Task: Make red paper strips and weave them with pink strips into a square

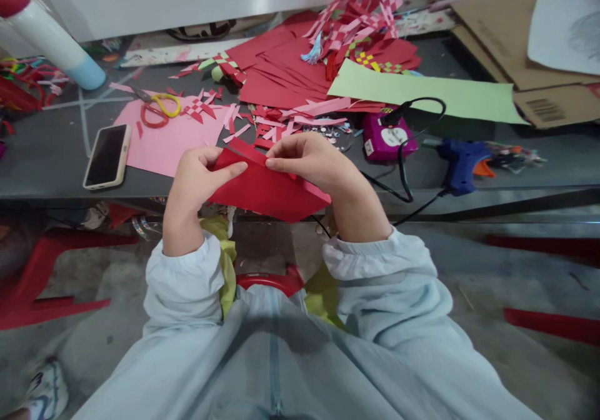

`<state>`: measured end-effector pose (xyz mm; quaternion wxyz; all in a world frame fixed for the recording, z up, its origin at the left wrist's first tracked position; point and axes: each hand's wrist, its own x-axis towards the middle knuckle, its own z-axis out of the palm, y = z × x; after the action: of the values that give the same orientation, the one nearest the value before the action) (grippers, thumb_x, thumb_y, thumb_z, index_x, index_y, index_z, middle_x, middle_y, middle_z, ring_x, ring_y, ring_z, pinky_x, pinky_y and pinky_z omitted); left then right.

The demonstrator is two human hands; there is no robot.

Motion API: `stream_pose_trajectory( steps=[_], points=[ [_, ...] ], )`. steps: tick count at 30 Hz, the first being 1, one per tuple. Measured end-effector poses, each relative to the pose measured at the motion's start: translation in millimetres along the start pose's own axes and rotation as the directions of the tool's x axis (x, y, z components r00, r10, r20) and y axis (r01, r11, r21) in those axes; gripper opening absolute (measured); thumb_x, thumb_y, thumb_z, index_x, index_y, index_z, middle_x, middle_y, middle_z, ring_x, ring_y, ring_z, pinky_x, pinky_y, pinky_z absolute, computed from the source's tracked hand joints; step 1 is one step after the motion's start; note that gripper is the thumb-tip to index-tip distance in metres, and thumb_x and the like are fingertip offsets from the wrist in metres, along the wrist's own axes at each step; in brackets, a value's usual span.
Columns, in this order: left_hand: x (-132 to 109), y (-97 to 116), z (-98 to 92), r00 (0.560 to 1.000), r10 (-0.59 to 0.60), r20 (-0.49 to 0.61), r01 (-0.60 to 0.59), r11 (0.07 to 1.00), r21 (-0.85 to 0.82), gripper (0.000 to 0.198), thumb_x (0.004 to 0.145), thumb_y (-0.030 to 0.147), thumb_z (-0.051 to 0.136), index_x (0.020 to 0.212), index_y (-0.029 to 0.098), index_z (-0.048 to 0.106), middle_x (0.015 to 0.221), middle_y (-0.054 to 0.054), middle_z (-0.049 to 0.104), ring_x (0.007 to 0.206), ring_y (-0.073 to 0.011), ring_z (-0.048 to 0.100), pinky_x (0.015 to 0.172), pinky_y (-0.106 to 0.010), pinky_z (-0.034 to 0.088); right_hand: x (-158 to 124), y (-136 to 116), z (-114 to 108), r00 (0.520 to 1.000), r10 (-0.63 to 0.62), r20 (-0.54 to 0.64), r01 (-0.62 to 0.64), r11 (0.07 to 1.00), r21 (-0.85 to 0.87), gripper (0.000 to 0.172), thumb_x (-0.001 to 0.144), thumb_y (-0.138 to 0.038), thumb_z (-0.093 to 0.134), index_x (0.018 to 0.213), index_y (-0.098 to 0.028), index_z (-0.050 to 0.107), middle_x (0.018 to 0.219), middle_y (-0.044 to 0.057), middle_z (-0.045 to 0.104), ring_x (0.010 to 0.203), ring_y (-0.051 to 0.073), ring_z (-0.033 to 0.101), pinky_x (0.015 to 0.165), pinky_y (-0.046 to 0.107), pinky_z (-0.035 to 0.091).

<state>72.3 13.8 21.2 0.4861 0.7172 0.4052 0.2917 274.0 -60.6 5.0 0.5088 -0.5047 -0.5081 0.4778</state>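
A sheet of red paper (272, 190) is held between my two hands at the table's near edge, its upper edge folded over. My left hand (199, 173) grips it at the left, thumb lying on the front and the fingers mostly hidden behind. With thumb and forefinger my right hand (309, 157) pinches the folded upper edge near the middle. Just beyond lie pink and red paper strips (281, 120) and small shiny pieces. Left of my hands is a pink sheet (187, 134) with scissors (162, 109) on it.
A phone (107, 156) lies at the left, below a white and blue bottle (51, 35). On the right are a purple power adapter (387, 137) with a black cable, a blue glue gun (462, 164) and cardboard (497, 39). Red paper sheets (281, 64) and a green sheet (422, 92) lie behind.
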Motion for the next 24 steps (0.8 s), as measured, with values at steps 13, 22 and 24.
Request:
stream_pose_trajectory(
  steps=[13,22,24],
  points=[
    [14.9,-10.7,-4.1,0.941,-0.071,-0.331,-0.061,0.927,-0.371,0.049,0.068,0.067,0.074,0.091,0.024,0.067,0.084,-0.004,0.070,0.083,-0.0203,0.071,0.059,-0.027,0.055,8.1,7.9,2.0,0.960,-0.058,-0.276,0.105,0.981,0.161,0.038,0.067,-0.052,0.080,0.079,-0.021,0.061,0.074,-0.001,0.061,0.069,0.012,0.057,0.055,0.024,0.042],
    [8.5,-4.5,13.1,0.985,0.001,-0.170,-0.078,0.891,-0.447,0.050,0.067,0.053,0.082,0.100,0.019,0.066,0.110,-0.010,0.074,0.111,-0.0282,0.069,0.092,-0.040,0.059,12.6,11.5,16.3,0.932,-0.069,-0.355,0.158,0.961,0.228,0.041,0.067,-0.053,0.080,0.079,-0.021,0.057,0.075,-0.001,0.060,0.069,0.010,0.057,0.057,0.022,0.045],
    [7.6,-4.7,15.9,0.982,0.002,-0.186,-0.083,0.900,-0.429,0.054,0.063,0.049,0.085,0.103,0.019,0.066,0.115,-0.010,0.073,0.111,-0.0283,0.069,0.094,-0.041,0.058,13.0,10.3,19.8,0.936,-0.056,-0.349,0.144,0.962,0.232,0.041,0.066,-0.052,0.080,0.078,-0.021,0.057,0.073,-0.002,0.060,0.068,0.010,0.057,0.058,0.022,0.046]
  ],
)
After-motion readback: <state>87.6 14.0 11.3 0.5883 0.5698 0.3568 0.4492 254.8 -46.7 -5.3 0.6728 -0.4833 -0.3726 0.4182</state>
